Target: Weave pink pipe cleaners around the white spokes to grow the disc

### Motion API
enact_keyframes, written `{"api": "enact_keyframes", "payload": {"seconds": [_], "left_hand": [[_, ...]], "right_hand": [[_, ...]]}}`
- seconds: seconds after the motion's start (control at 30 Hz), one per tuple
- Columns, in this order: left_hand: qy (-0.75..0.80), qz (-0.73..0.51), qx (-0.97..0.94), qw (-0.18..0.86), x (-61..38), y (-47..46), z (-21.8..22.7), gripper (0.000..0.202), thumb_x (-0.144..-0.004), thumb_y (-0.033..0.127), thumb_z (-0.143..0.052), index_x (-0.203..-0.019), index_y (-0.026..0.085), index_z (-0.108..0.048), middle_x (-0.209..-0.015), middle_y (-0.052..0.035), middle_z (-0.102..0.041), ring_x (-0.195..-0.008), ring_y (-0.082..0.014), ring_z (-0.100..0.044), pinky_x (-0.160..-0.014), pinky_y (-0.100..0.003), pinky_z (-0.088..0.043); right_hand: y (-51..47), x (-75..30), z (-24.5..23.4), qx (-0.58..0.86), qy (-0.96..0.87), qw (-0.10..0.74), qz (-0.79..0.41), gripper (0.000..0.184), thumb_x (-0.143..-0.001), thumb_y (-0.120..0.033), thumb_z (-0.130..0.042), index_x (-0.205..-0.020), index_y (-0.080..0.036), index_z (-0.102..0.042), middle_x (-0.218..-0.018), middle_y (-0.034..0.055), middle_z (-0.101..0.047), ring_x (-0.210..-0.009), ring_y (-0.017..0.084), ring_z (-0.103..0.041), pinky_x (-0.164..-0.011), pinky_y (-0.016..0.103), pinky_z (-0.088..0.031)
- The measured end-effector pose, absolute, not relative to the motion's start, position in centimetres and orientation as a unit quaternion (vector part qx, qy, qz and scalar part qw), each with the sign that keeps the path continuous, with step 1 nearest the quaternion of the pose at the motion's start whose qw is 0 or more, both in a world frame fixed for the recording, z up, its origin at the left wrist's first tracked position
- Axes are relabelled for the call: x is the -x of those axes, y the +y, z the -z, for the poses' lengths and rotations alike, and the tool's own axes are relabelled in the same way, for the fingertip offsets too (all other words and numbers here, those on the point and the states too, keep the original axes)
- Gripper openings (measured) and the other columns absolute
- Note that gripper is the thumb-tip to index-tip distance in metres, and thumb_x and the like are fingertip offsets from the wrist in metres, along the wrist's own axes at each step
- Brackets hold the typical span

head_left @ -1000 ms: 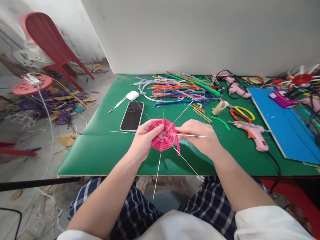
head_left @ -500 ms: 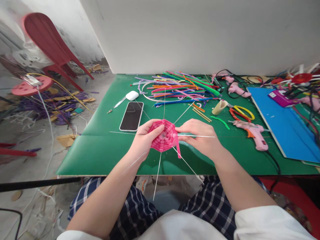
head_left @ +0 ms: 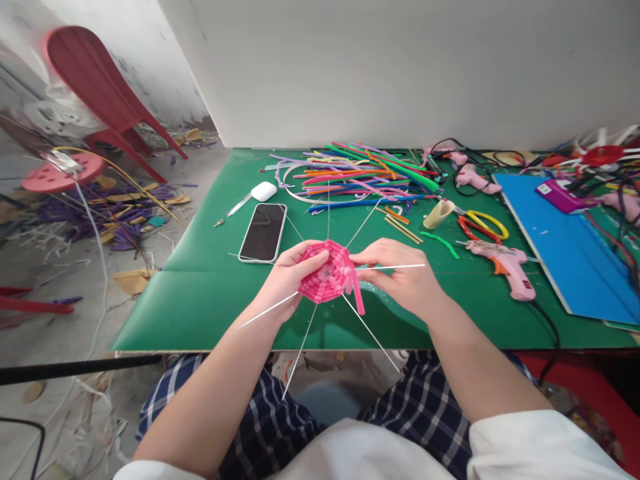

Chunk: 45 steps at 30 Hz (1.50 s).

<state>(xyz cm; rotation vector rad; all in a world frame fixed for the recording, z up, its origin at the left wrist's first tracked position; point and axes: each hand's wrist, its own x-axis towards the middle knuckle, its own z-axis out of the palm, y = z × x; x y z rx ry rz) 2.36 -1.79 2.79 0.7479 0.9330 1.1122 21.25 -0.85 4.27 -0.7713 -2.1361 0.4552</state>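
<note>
A pink woven disc (head_left: pixel 325 273), eight-sided in outline, is held above the table's front part. Thin white spokes stick out from it on all sides, and a short pink pipe cleaner end (head_left: pixel 359 297) hangs from its right edge. My left hand (head_left: pixel 293 270) grips the disc's left side, thumb on top and fingers beneath. At the right edge, the fingers of my right hand (head_left: pixel 387 263) are pinched together by the pink strand and the right-hand white spoke (head_left: pixel 400 267). Exactly what lies between those fingertips is partly hidden.
Behind the disc are a smartphone (head_left: pixel 263 233), a white earbud case (head_left: pixel 263 192) and a heap of coloured pipe cleaners (head_left: pixel 360 177). Rightward lie pliers (head_left: pixel 483 227), a pink glue gun (head_left: pixel 505 263), a beige tube (head_left: pixel 439 215) and a blue board (head_left: pixel 545 240). The green table (head_left: pixel 190 307) ends near my lap.
The disc has tilted and turned slightly, so its spokes point in somewhat different directions. The hanging pink end has swung a little to the right. Both hands keep nearly the same place.
</note>
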Motion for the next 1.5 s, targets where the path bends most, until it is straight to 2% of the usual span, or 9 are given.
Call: {"api": "enact_keyframes", "payload": {"seconds": [0.37, 0.7, 0.8, 0.9, 1.0, 1.17, 1.27, 1.37, 1.5], "left_hand": [[0.433, -0.539, -0.408, 0.596, -2.5, -2.1, -2.5, 0.018, -0.071, 0.029, -0.069, -0.086, 0.02, -0.066, -0.078, 0.001, -0.067, -0.065, -0.0107, -0.061, -0.058, -0.019, -0.049], [0.428, -0.576, -0.45, 0.532, -2.7, -2.2, -2.2, 0.016, -0.073, 0.029, -0.066, -0.087, 0.021, -0.066, -0.082, -0.0009, -0.069, -0.069, -0.0134, -0.063, -0.062, -0.022, -0.05], [0.425, -0.579, -0.457, 0.525, -2.7, -2.3, -2.2, 0.015, -0.073, 0.028, -0.066, -0.086, 0.021, -0.066, -0.082, -0.001, -0.068, -0.071, -0.0132, -0.063, -0.063, -0.022, -0.05], [0.434, -0.573, -0.464, 0.518, -2.8, -2.4, -2.3, 0.014, -0.073, 0.028, -0.066, -0.084, 0.02, -0.067, -0.08, -0.0012, -0.068, -0.07, -0.0134, -0.062, -0.063, -0.022, -0.049], [0.437, -0.568, -0.457, 0.527, -2.9, -2.4, -2.4, 0.014, -0.073, 0.029, -0.066, -0.084, 0.02, -0.067, -0.079, -0.0008, -0.068, -0.069, -0.013, -0.062, -0.062, -0.021, -0.049], [0.43, -0.559, -0.424, 0.568, -2.9, -2.4, -2.5, 0.015, -0.072, 0.028, -0.068, -0.084, 0.02, -0.067, -0.077, 0.0001, -0.067, -0.067, -0.0115, -0.061, -0.06, -0.02, -0.049], [0.421, -0.547, -0.403, 0.601, -2.8, -2.3, -2.5, 0.015, -0.071, 0.028, -0.069, -0.083, 0.02, -0.067, -0.075, 0.0006, -0.067, -0.064, -0.011, -0.061, -0.058, -0.019, -0.049], [0.42, -0.543, -0.384, 0.617, -2.7, -2.1, -2.5, 0.015, -0.07, 0.027, -0.069, -0.082, 0.019, -0.067, -0.075, 0.0005, -0.067, -0.064, -0.0105, -0.061, -0.058, -0.018, -0.049], [0.416, -0.535, -0.358, 0.642, -2.4, -2.0, -2.8, 0.015, -0.07, 0.025, -0.07, -0.083, 0.017, -0.067, -0.073, 0.0002, -0.067, -0.061, -0.0094, -0.061, -0.057, -0.018, -0.048]], "right_hand": [[-1.3, -20.8, -4.5, 0.337, -0.835, 0.405, -0.155, 0.013, -0.077, -0.027, -0.065, -0.088, -0.02, -0.066, -0.081, 0.0032, -0.07, -0.072, 0.015, -0.062, -0.066, 0.028, -0.048], [-2.2, -19.6, -4.3, 0.413, -0.753, 0.446, -0.253, 0.013, -0.076, -0.028, -0.065, -0.086, -0.02, -0.065, -0.08, 0.0009, -0.069, -0.071, 0.013, -0.063, -0.063, 0.024, -0.051], [-2.4, -19.1, -4.1, 0.437, -0.713, 0.474, -0.276, 0.005, -0.077, -0.025, -0.063, -0.078, -0.02, -0.064, -0.074, -0.0009, -0.067, -0.067, 0.011, -0.061, -0.062, 0.023, -0.05], [-2.4, -18.9, -3.9, 0.454, -0.672, 0.489, -0.321, 0.009, -0.079, -0.023, -0.058, -0.072, -0.02, -0.06, -0.069, -0.0021, -0.063, -0.062, 0.01, -0.059, -0.058, 0.022, -0.049], [-2.3, -18.7, -3.6, 0.444, -0.622, 0.514, -0.39, 0.004, -0.079, -0.022, -0.056, -0.082, -0.021, -0.058, -0.076, -0.0019, -0.062, -0.065, 0.01, -0.059, -0.057, 0.022, -0.049], [-2.4, -18.6, -3.6, 0.389, -0.584, 0.562, -0.438, 0.035, -0.079, -0.018, -0.054, -0.111, -0.03, -0.046, -0.079, -0.0031, -0.059, -0.068, 0.012, -0.059, -0.058, 0.025, -0.051], [-2.5, -18.8, -3.7, 0.392, -0.62, 0.555, -0.391, 0.024, -0.081, -0.02, -0.054, -0.104, -0.028, -0.056, -0.087, -0.0004, -0.061, -0.08, 0.013, -0.06, -0.065, 0.026, -0.051], [-2.3, -19.4, -3.8, 0.404, -0.638, 0.532, -0.383, 0.014, -0.084, -0.026, -0.054, -0.094, -0.025, -0.063, -0.086, 0.0003, -0.064, -0.076, 0.013, -0.061, -0.064, 0.026, -0.051], [-1.8, -20.5, -4.2, 0.369, -0.705, 0.489, -0.357, 0.02, -0.084, -0.036, -0.054, -0.096, -0.025, -0.065, -0.091, 0.002, -0.067, -0.077, 0.014, -0.063, -0.065, 0.027, -0.052]]}}
